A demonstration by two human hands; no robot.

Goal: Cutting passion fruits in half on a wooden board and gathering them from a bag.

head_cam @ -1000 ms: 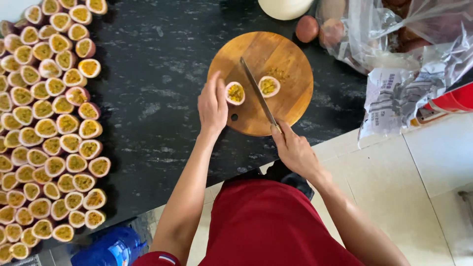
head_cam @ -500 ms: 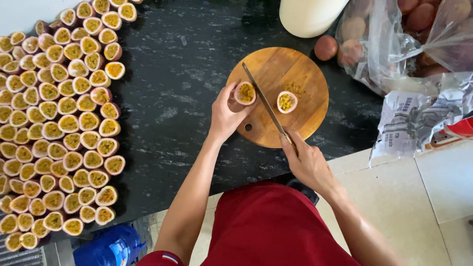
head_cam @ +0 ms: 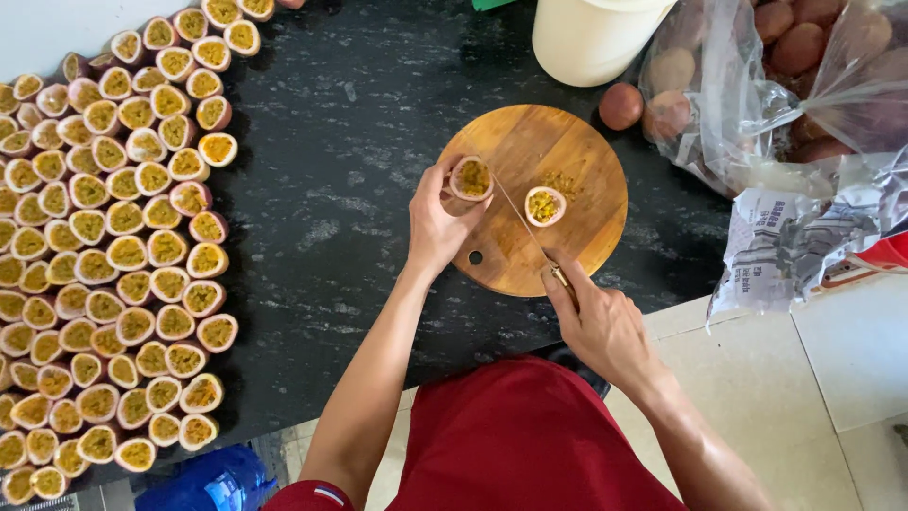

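A black counter (head_cam: pixel 359 142) fills most of the view, its left side packed with rows of halved passion fruit (head_cam: pixel 113 265); at the far right stands a clear bag of whole fruit (head_cam: pixel 804 85). A round wooden board (head_cam: pixel 586 161) lies between them. The left hand (head_cam: pixel 437 222) pinches one fresh half (head_cam: pixel 471 177) at the board's left edge, fingers curled around it. The right hand (head_cam: pixel 598 322) grips a knife (head_cam: pixel 530 237), its blade beside the other half (head_cam: pixel 545 204). The cut looks done; moving the held half to the rows calls for a steady, level carry.

The person wore a plain red garment (head_cam: pixel 515 440) over the lap. Both forearms were bare. A red cuff (head_cam: pixel 307 496) carried a small striped mark.
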